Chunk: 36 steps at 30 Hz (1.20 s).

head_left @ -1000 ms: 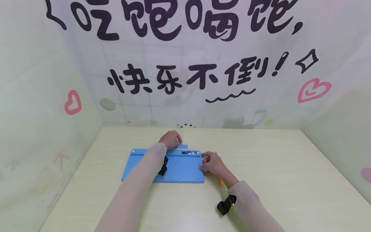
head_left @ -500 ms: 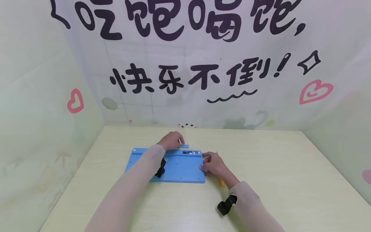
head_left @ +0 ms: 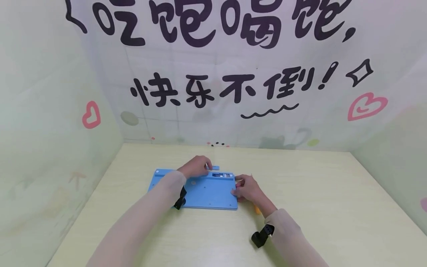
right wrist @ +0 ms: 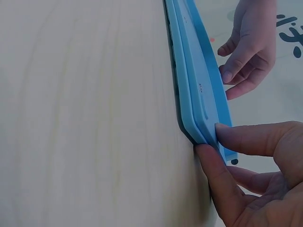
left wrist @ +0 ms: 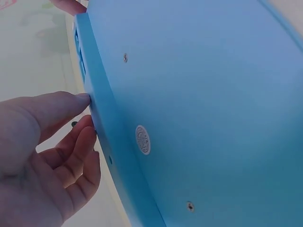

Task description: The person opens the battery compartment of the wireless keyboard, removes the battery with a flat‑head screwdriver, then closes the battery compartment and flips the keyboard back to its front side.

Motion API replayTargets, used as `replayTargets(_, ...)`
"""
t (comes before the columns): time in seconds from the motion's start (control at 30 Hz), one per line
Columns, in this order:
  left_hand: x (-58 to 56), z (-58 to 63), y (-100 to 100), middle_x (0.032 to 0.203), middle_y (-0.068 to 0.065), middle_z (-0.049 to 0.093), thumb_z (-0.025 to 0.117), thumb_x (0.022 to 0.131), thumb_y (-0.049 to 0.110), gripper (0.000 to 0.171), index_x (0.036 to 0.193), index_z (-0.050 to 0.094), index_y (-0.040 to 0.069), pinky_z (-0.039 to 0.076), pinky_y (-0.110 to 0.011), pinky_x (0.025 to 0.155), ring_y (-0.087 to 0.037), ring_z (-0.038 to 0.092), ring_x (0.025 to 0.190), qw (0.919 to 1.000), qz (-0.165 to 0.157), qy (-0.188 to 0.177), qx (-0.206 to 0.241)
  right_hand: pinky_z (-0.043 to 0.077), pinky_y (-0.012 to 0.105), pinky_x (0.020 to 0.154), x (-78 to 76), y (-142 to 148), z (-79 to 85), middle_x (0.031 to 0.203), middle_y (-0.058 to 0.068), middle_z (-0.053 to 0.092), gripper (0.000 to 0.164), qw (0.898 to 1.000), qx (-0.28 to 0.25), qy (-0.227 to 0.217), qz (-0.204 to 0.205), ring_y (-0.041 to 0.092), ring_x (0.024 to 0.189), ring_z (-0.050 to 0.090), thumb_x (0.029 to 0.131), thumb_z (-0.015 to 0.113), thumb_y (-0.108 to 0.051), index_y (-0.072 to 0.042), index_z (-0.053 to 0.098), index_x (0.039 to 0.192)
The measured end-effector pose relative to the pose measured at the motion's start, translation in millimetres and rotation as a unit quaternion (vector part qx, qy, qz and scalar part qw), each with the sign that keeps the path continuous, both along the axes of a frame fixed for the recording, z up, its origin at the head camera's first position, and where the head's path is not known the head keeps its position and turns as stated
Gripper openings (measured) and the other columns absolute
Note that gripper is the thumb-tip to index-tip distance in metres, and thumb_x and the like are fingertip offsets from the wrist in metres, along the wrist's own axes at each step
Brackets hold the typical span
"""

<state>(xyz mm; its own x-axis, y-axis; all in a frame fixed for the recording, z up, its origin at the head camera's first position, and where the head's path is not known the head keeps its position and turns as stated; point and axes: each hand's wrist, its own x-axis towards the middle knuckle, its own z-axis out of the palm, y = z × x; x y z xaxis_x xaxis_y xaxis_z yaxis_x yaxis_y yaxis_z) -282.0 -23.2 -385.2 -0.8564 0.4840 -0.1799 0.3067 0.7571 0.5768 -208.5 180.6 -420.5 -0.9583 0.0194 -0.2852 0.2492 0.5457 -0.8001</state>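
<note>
1 blue board [head_left: 210,193] on desk [head_left: 320,193]; my right grip [head_left: 247,188] pinches its edge; left grip [head_left: 197,166]: hold, I cannot tell.

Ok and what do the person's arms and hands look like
The left sleeve and right sleeve are long, plain and pale beige. The left hand and right hand wear no gloves. A small black device sits near each cuff.
</note>
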Motion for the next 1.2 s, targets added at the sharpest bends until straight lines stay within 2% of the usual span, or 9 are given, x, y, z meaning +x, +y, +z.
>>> replayTargets(0.23,5.4,-1.9,-2.8,0.095,-0.003,0.057,0.062,0.087,0.008,0.014,0.100,0.067,0.009,0.044,-0.032,0.080,-0.019,0.049,0.086,0.9999,0.008,-0.007,0.012,0.052,0.028,0.056,-0.4,0.8,-1.1,0.091,0.012,0.052,0.056,1.000,0.001,0.003,0.004,0.021,0.066,0.055,0.078,0.071,-0.004,0.002,0.047,0.128)
replayTargets(0.43,8.2,-8.0,-9.3,0.095,-0.003,0.058,0.065,0.084,0.004,0.017,0.100,0.069,0.007,0.043,-0.032,0.082,-0.017,0.049,0.087,0.9978,0.017,-0.010,0.064,0.052,0.028,0.056,-0.3,1.1,-0.9,0.089,0.012,0.051,0.055,1.000,-0.003,0.001,0.003,0.021,0.065,0.055,0.078,0.071,-0.003,0.001,0.048,0.127)
replayTargets(0.6,11.3,-6.3,-11.3,0.094,-0.005,0.057,0.066,0.082,0.000,0.018,0.099,0.069,0.004,0.043,-0.033,0.080,-0.018,0.047,0.084,0.9947,0.040,-0.018,0.093,0.052,0.029,0.055,-1.8,-0.4,-0.4,0.090,0.013,0.052,0.055,1.000,-0.003,0.005,0.005,0.021,0.064,0.055,0.078,0.071,-0.003,0.002,0.047,0.128)
replayTargets(0.93,15.6,-5.3,-8.8,0.099,-0.006,0.058,0.065,0.082,-0.001,0.018,0.099,0.070,0.004,0.042,-0.033,0.082,-0.019,0.046,0.086,0.9918,0.073,-0.045,0.095,0.052,0.029,0.057,4.5,0.1,3.6,0.088,0.012,0.053,0.056,1.000,-0.006,0.011,0.011,0.020,0.067,0.055,0.077,0.071,-0.002,0.004,0.048,0.127)
replayTargets(1.2,16.4,-3.1,-7.9,0.099,-0.006,0.057,0.065,0.082,-0.002,0.020,0.101,0.070,0.004,0.040,-0.033,0.079,-0.020,0.045,0.085,0.9900,0.087,-0.059,0.094,0.053,0.032,0.061,6.6,4.1,16.5,0.088,0.012,0.054,0.050,0.999,-0.012,0.022,0.021,0.021,0.070,0.055,0.077,0.071,-0.001,0.002,0.053,0.123)
